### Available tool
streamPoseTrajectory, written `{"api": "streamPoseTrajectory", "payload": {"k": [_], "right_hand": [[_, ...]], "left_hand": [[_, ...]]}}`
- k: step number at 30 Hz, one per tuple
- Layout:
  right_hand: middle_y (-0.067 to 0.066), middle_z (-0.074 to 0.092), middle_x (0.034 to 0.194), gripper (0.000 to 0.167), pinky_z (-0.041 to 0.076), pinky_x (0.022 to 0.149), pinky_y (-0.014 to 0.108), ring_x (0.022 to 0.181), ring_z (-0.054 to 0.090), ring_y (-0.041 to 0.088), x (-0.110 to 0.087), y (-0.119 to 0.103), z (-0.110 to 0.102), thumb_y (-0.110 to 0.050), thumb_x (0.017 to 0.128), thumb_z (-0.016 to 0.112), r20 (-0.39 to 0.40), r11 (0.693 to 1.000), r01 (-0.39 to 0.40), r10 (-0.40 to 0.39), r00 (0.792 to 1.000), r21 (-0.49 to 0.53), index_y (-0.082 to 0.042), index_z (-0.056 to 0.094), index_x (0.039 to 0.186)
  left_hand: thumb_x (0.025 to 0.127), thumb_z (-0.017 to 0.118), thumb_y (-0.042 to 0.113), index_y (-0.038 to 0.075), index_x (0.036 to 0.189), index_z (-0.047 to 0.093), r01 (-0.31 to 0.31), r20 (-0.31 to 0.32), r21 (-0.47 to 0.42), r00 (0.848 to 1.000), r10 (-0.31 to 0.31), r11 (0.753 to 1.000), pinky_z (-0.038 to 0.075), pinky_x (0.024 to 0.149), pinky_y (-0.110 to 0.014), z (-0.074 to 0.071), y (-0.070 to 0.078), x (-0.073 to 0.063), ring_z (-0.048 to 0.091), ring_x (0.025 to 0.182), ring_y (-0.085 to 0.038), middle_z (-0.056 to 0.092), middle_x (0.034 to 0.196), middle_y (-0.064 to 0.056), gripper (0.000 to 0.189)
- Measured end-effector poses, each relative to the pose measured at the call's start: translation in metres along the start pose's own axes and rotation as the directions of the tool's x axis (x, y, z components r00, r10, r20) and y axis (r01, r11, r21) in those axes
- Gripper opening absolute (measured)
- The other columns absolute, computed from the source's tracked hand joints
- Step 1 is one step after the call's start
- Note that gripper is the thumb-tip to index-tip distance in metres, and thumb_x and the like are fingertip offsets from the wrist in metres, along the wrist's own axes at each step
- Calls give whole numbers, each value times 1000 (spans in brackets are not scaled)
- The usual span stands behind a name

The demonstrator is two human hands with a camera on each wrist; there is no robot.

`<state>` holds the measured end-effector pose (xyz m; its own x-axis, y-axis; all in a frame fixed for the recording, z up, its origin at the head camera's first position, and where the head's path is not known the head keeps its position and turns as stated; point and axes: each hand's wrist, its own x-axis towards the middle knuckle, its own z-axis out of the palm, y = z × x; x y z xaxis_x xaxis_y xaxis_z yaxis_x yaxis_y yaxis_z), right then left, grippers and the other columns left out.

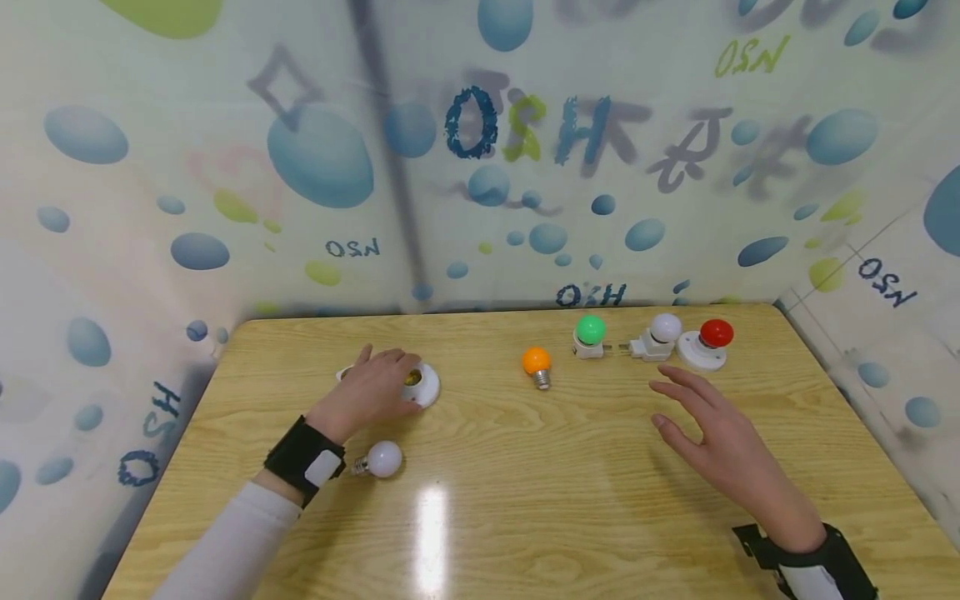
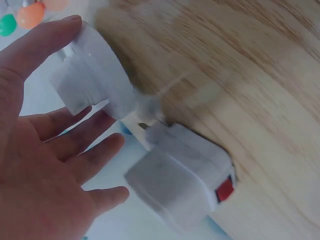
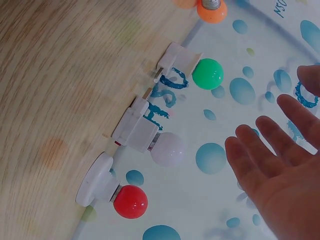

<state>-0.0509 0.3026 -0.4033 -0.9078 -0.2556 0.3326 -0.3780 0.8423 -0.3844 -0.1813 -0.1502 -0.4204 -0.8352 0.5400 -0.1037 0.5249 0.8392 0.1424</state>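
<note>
My left hand (image 1: 371,385) is over a round white lamp holder (image 1: 427,387). In the left wrist view, the thumb lies on the rim of this lamp holder (image 2: 102,70) and fingertips meet its other side. A white plug-in socket (image 2: 180,175) with a red switch stands beside the fingers; in the head view the hand mostly covers it. Below the left wrist lies a loose white bulb (image 1: 384,459). My right hand (image 1: 720,442) hovers over the table's right side, fingers spread and holding nothing. Nearest to it is a red bulb (image 1: 716,332) in a round white holder (image 1: 701,352).
At the back right, a white bulb (image 1: 665,327) and a green bulb (image 1: 591,329) sit in white plug-in sockets. An orange bulb (image 1: 536,361) lies loose near the middle of the wooden table (image 1: 510,500). A patterned cloth (image 1: 465,225) hangs behind the back edge.
</note>
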Motion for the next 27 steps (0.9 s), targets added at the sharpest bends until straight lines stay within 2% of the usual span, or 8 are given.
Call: {"api": "streamPoseTrajectory", "payload": {"k": [3, 5, 8, 12, 16, 21, 27], "right_hand": [[18, 52, 147, 53, 53, 88, 64, 124, 57, 42, 0, 0, 0, -7, 86, 82, -2, 1000, 6, -6, 1000, -1, -6, 62, 135], [18, 52, 147, 53, 53, 87, 64, 124, 57, 42, 0, -1, 0, -6, 86, 82, -4, 1000, 10, -10, 1000, 0, -7, 62, 135], [18, 52, 147, 53, 53, 87, 64, 123, 57, 42, 0, -2, 0, -6, 86, 82, -9, 1000, 19, -19, 1000, 1, -7, 62, 134], [16, 52, 147, 52, 53, 87, 63, 124, 57, 40, 2, -3, 1, -6, 86, 82, -11, 999, 32, -32, 999, 7, -7, 63, 134], [16, 52, 148, 51, 53, 89, 64, 126, 56, 40, 3, -5, 1, -8, 87, 82, 12, 1000, 18, -19, 1000, 8, -8, 63, 134], [17, 52, 148, 50, 52, 90, 64, 126, 55, 40, 5, -6, 2, -9, 88, 82, 26, 1000, 12, -12, 1000, 8, -8, 63, 134], [18, 52, 147, 49, 51, 91, 65, 127, 54, 41, 5, -7, 5, -9, 88, 82, 27, 1000, 25, -25, 999, 10, -7, 63, 133]], "left_hand": [[88, 84, 38, -1, 143, 54, -26, -17, -38, 1000, 25, 999, 37, 111, -63, -3, 6, -2, 60, 122, -39, 62, 133, -22, 74], [89, 83, 38, -1, 144, 52, -41, -25, -61, 999, 40, 997, 47, 104, -55, -6, 12, -3, 63, 114, -36, 61, 132, -21, 74], [90, 82, 37, 0, 148, 48, -43, -25, -94, 999, 40, 995, 55, 90, -45, -10, 24, -6, 65, 107, -32, 60, 133, -19, 77], [90, 81, 38, 2, 153, 44, -15, -9, -130, 1000, 14, 991, 55, 92, -47, -14, 44, -9, 64, 113, -32, 56, 141, -18, 81], [87, 84, 36, 3, 153, 44, -8, -17, -183, 1000, 5, 983, 54, 92, -44, -15, 64, -10, 63, 113, -31, 56, 141, -18, 84], [85, 87, 31, 2, 151, 46, -54, -73, -225, 997, 39, 973, 55, 92, -43, -8, 83, -14, 64, 112, -32, 60, 137, -18, 83], [85, 85, 37, 2, 151, 45, -115, -137, -218, 987, 86, 969, 54, 95, -47, 8, 103, -17, 64, 115, -37, 62, 133, -21, 85]]}}
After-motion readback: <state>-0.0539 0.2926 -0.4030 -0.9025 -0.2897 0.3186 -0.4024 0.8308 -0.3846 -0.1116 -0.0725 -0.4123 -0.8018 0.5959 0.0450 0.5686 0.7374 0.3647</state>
